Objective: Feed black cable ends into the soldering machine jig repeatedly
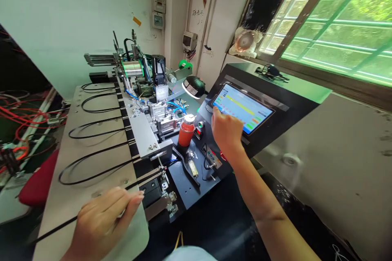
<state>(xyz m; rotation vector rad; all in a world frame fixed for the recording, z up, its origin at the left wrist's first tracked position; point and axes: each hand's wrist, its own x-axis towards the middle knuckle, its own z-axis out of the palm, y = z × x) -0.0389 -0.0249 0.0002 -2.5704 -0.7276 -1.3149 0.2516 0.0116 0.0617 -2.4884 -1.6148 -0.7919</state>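
Observation:
My left hand (102, 217) is closed over a black cable (56, 228) at the front of a beige work plate (92, 140). The cable trails out to the lower left, and beyond my fingers a black cable runs towards the small clamps (163, 177) of the machine. My right hand (227, 128) is at the left part of a lit touchscreen (245, 108), its fingers curled and the index fingertip at the glass. Nothing shows in that hand. Several looped black cables (88, 163) lie on the plate, their ends at the machine's rail.
A red bottle with a metal top (186, 130) stands beside the console, near a black-handled brush (186, 165). Behind are a wire spool (133, 68) and a lit dome lamp (194, 87). Red hoses (18, 116) hang at far left. A barred window (339, 24) is at right.

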